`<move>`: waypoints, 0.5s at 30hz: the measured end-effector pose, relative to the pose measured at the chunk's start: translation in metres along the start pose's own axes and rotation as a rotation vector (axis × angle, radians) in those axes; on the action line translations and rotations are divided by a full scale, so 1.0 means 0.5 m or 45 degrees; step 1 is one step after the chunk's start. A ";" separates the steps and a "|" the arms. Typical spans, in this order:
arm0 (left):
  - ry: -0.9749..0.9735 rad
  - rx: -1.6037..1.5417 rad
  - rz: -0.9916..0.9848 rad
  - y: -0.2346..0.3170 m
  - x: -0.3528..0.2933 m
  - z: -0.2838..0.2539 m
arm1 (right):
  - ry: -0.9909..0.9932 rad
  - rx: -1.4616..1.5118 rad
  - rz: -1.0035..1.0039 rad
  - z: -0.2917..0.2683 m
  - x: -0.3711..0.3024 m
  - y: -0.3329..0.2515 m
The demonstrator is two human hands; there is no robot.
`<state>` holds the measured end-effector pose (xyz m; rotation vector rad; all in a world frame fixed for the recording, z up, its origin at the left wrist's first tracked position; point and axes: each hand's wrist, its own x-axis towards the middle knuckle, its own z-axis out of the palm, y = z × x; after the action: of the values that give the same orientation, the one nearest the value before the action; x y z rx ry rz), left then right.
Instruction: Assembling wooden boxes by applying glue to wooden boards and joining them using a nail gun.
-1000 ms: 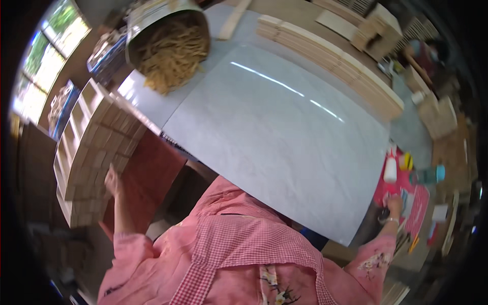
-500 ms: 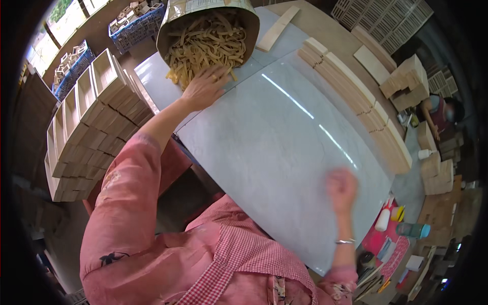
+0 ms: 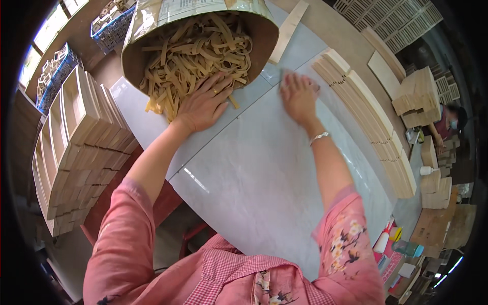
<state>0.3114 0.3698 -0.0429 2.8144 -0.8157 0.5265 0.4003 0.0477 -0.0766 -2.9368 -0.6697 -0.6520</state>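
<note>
1. The left hand lies spread on the thin wooden strips spilling from the tipped sack; its fingers grip none yet.
2. The right hand rests flat and empty on the grey worktop.
3. Judging by this, no strips are laid out; drawing a batch remains.

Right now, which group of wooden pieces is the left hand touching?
The loose thin strips spilling from the tipped cardboard container; the left hand rests on them. The stacked trays and row of slats lie untouched.
</note>
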 end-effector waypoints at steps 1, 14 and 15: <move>0.011 -0.026 0.013 0.002 0.013 0.003 | 0.015 0.046 0.069 0.018 0.012 0.040; 0.068 -0.027 -0.022 -0.011 -0.017 0.018 | -0.360 0.778 -0.415 -0.253 -0.343 -0.523; 0.058 -0.026 -0.025 -0.007 -0.022 0.016 | -0.312 0.760 -0.504 -0.237 -0.324 -0.499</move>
<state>0.3069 0.3762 -0.0546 2.7782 -0.7792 0.5737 0.1155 0.1905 -0.0449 -2.3543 -1.2358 -0.0688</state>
